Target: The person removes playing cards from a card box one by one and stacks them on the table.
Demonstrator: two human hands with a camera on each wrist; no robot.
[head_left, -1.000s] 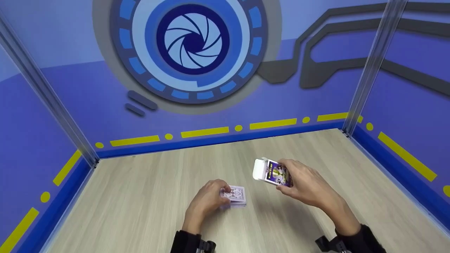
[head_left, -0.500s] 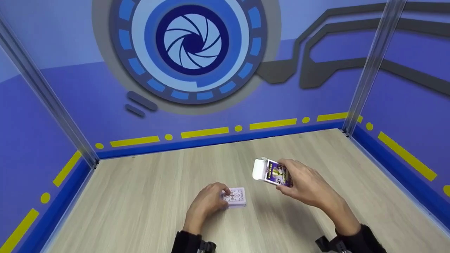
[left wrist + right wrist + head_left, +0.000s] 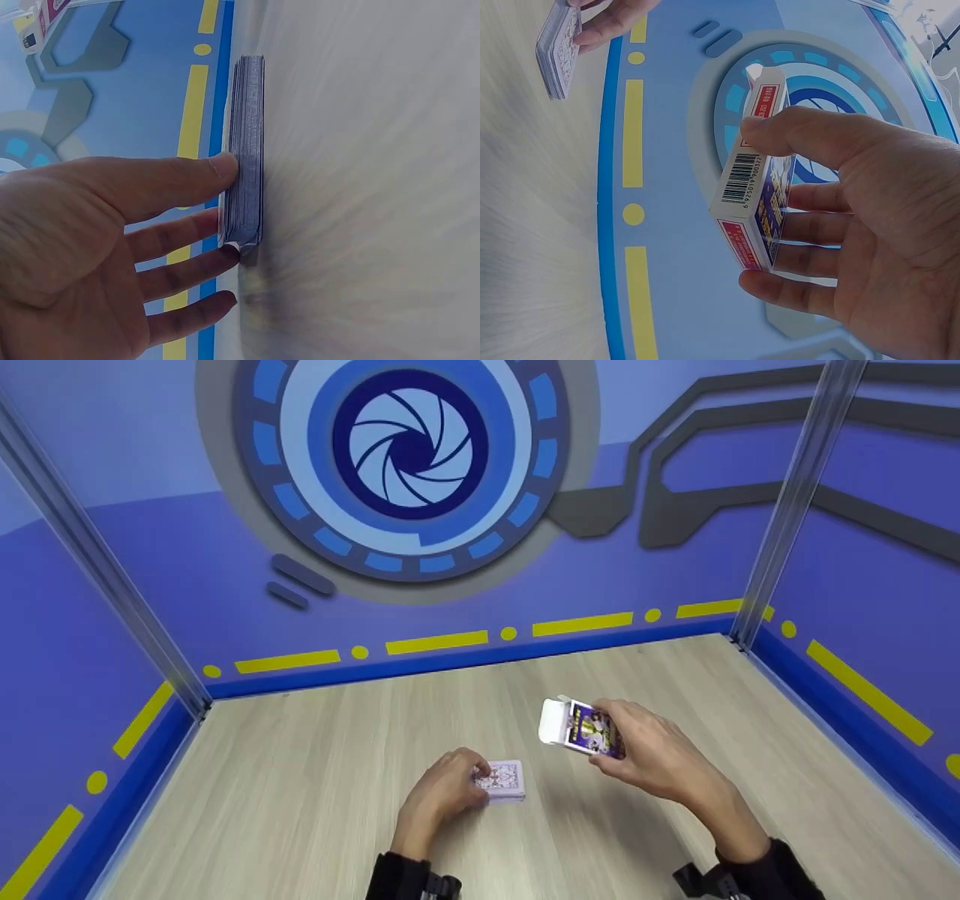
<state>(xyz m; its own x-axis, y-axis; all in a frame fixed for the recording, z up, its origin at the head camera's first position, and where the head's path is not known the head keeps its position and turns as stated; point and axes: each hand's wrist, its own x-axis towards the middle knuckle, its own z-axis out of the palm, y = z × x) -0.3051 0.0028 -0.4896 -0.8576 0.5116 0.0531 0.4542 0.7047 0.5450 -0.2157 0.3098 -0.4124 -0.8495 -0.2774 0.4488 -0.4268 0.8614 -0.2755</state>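
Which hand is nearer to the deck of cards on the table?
Left. The left hand touches the deck of cards; the right hand holds the card box apart from it.

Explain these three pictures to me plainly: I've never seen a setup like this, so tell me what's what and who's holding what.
No machine here: a person works with two bare hands, wearing three cameras. The wide picture comes from the head, looking down at a wooden table inside blue walls. The other two come from each wrist. The left hand touches a deck of cards lying on the table, fingers at its edge. The right hand holds the card box above the table, flap open, in a thumb-and-fingers grip.
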